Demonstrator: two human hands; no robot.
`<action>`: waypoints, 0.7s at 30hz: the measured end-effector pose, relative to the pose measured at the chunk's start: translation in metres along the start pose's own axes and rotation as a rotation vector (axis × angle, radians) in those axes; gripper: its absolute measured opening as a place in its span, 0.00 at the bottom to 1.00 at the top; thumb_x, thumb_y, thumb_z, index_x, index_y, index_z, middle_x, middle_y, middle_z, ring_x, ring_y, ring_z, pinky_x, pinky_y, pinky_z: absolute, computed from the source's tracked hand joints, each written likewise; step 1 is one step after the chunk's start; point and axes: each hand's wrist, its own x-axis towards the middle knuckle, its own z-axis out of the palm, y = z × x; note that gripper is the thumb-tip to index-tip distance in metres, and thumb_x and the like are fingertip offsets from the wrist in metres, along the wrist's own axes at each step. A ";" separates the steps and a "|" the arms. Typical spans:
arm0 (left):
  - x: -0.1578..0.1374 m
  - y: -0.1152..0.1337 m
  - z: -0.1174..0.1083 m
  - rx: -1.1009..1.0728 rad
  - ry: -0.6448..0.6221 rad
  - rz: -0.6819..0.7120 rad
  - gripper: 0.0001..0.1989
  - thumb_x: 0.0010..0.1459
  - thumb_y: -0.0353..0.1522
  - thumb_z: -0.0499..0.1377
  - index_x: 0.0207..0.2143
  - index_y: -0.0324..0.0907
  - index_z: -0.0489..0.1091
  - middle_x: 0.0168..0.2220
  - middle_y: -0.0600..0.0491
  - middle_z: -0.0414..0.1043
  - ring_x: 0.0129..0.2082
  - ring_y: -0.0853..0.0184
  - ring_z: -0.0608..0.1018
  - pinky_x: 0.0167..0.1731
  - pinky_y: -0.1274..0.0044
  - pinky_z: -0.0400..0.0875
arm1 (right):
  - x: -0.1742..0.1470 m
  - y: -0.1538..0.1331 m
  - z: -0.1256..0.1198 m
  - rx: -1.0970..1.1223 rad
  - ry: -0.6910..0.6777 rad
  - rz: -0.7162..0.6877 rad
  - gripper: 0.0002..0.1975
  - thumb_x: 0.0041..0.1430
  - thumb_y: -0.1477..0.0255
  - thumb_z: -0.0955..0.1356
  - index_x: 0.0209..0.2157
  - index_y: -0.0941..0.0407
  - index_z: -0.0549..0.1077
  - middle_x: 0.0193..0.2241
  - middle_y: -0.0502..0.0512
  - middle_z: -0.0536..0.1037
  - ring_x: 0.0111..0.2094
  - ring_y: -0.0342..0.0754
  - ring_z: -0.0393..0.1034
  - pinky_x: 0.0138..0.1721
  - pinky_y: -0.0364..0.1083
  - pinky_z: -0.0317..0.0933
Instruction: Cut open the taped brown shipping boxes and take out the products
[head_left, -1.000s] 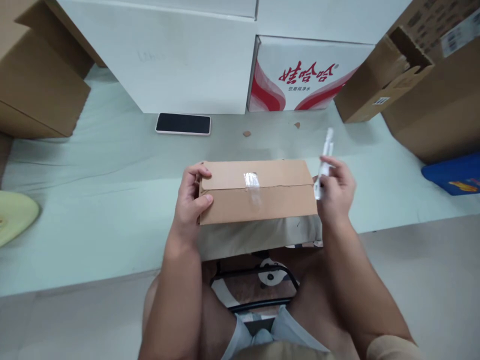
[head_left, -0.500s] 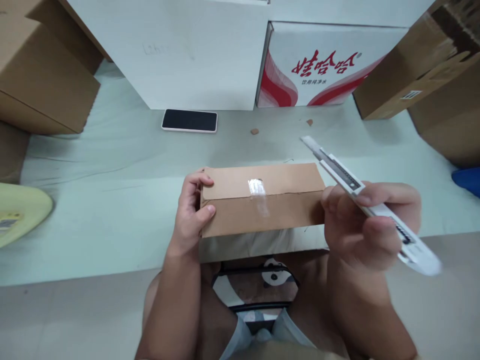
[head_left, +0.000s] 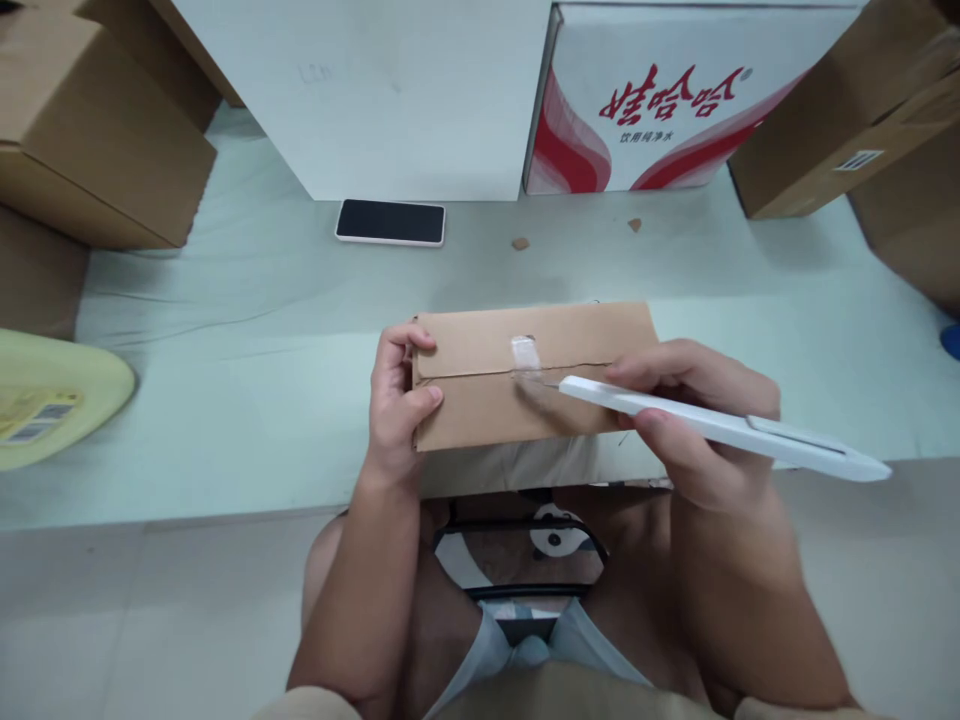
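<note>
My left hand [head_left: 401, 385] grips the left end of a small brown cardboard box [head_left: 465, 415], thumb on its near face and fingers round the edge. A strip of clear tape [head_left: 525, 354] crosses the seam between its flaps. In my right hand [head_left: 697, 425] is a white utility knife [head_left: 720, 428], held between thumb and fingers. Its thin blade points left and lies at the tape near the seam; whether it cuts in is too small to tell. My right fingertips are at the box's right end.
A phone [head_left: 390, 222] lies behind the box, with two cardboard scraps [head_left: 520, 243] to its right. White cartons [head_left: 420, 100] stand at the back. Brown boxes [head_left: 112, 130] flank both sides, and a yellow-green bottle [head_left: 67, 400] lies at the left.
My right hand has turned the utility knife and brought it left and down, so its blade moved from above the box to the tape. My left hand still holds the box.
</note>
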 end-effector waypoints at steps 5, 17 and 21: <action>-0.002 -0.001 -0.002 -0.024 -0.019 -0.018 0.20 0.44 0.39 0.69 0.39 0.48 0.66 0.39 0.54 0.63 0.35 0.65 0.66 0.33 0.74 0.64 | 0.001 -0.004 0.001 0.000 -0.071 0.000 0.05 0.62 0.66 0.70 0.37 0.51 0.79 0.22 0.48 0.76 0.18 0.41 0.63 0.17 0.43 0.54; 0.000 -0.003 -0.004 -0.012 -0.028 -0.013 0.20 0.45 0.40 0.68 0.39 0.47 0.65 0.39 0.53 0.62 0.37 0.64 0.65 0.34 0.74 0.63 | 0.002 -0.001 0.004 -0.025 -0.043 0.065 0.07 0.63 0.67 0.69 0.37 0.52 0.80 0.25 0.49 0.78 0.22 0.42 0.70 0.21 0.42 0.60; 0.000 -0.002 -0.003 -0.008 -0.026 -0.008 0.19 0.44 0.38 0.67 0.38 0.47 0.65 0.40 0.53 0.63 0.38 0.64 0.65 0.35 0.74 0.63 | 0.006 -0.006 0.005 -0.070 -0.083 0.059 0.06 0.62 0.68 0.69 0.36 0.52 0.78 0.24 0.48 0.77 0.21 0.42 0.67 0.21 0.42 0.59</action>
